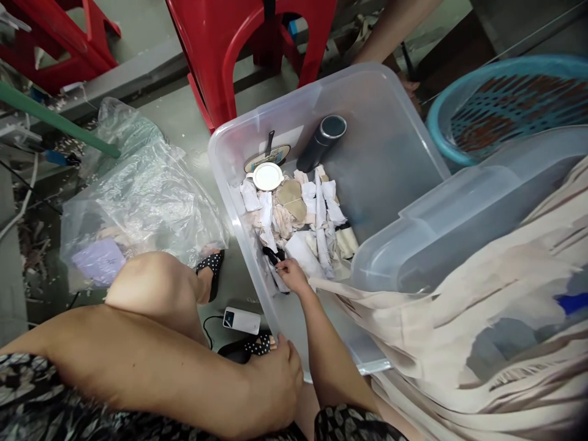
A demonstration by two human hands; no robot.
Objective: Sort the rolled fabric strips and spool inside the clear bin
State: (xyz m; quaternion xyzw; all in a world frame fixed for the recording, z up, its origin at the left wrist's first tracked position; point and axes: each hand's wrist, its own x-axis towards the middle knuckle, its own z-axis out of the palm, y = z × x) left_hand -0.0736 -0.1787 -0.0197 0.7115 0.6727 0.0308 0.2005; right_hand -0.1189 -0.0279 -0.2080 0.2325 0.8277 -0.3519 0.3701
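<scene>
A clear plastic bin (390, 153) fills the frame's centre, with beige cloth (482, 306) draped at lower right. White bundles (316, 226) are heaped in the bin's left half. The right hand (292, 275) is stretched in, fingers pinched on one bundle. The left hand (271, 386) is rested on the knee, loosely curled, holding nothing.

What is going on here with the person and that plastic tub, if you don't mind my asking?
A seated person reaches the right hand into a clear plastic tub and pinches one of the small folded bundles piled at its near end. The left hand rests on the person's own leg. A dark bottle and a white lid also lie in the tub. Beige fabric drapes over the tub's right side.
</scene>
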